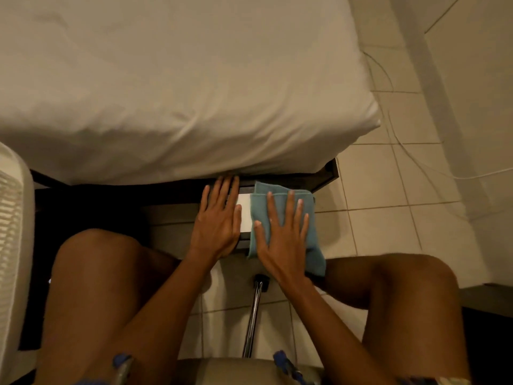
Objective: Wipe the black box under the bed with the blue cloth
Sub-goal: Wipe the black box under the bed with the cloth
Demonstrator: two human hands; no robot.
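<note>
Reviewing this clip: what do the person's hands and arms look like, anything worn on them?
Both the left hand and right hand are bare: no gloves, rings, watch or bracelets show. The forearms are uncovered with no sleeves in view. Fingernails are short and unpainted.

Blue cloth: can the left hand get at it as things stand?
Probably yes. The left hand lies flat on the box right beside the blue cloth, nothing between them; only the right hand presses on the cloth.
</note>
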